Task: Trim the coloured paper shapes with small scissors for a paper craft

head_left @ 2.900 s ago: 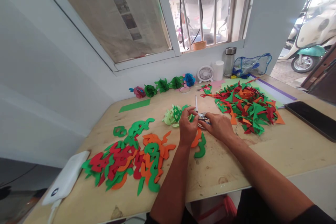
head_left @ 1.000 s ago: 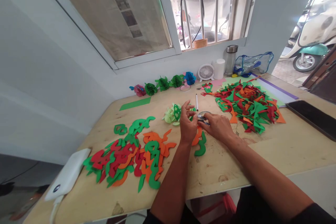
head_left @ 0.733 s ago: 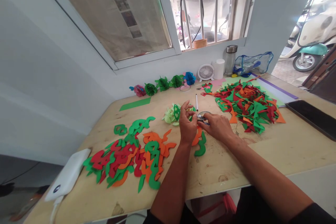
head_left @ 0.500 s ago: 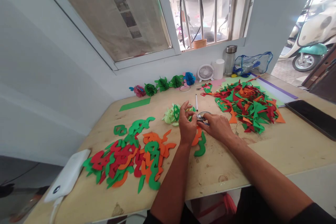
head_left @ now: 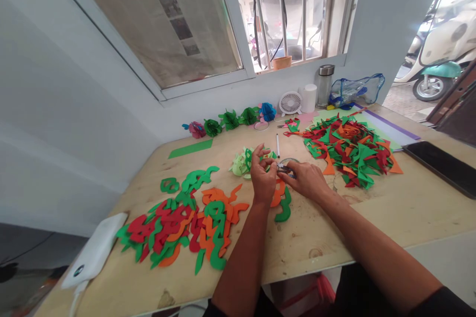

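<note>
Across the surface [head_left: 327, 230], hardly anything changed; work seems mid-step. Two piles: wavy pieces [head_left: 173, 222] 8 o'clock, jagged pieces [head_left: 352, 151] 2 o'clock. Five flowers [head_left: 229, 120], 11 o'clock. Near centre, right hand [head_left: 307, 178] clamped on one metal tool [head_left: 284, 168]; left hand [head_left: 264, 181] at its tip, can't tell if gripping. One pen [head_left: 277, 145], 12 o'clock.

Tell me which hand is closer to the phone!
Right. The right hand is left of the phone, apart from it. The left hand is farther left, on the other side of the right hand.
</note>
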Motion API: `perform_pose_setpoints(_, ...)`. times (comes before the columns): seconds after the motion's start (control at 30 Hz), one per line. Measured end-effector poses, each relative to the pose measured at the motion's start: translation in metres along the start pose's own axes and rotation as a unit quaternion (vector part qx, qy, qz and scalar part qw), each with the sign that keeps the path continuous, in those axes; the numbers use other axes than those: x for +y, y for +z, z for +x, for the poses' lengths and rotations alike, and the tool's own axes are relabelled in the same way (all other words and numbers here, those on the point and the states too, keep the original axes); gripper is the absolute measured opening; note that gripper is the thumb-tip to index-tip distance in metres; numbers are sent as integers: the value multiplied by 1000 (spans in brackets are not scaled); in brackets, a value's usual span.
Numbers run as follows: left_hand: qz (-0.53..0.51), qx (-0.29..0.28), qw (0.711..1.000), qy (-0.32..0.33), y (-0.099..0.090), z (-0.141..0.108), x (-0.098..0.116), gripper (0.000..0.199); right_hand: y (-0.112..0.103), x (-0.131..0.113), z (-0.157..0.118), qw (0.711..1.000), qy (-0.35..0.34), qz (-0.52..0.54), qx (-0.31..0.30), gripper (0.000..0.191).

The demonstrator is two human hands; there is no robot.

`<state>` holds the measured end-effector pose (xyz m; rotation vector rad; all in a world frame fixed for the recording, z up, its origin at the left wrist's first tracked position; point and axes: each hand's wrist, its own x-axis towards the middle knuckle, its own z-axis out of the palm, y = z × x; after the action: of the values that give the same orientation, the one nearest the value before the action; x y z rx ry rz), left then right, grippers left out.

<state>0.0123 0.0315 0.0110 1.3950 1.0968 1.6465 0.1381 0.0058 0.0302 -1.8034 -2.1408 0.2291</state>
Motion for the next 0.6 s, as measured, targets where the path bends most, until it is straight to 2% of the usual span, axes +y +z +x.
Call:
perform_pose_setpoints(0.2,-26,27,999,-12,-1,3,3,52,-3,0,0,1000,4,-2,-30,39)
perform_pose_setpoints(0.33,-25,44,999,-20,-4,6,1,50,-4,0,-1,1000,8,-9,-18,39)
perform_pose_setpoints(0.6,48,-33,998,0,-4,2,-4,49,-5,1,0,999,18,-33,-25,37)
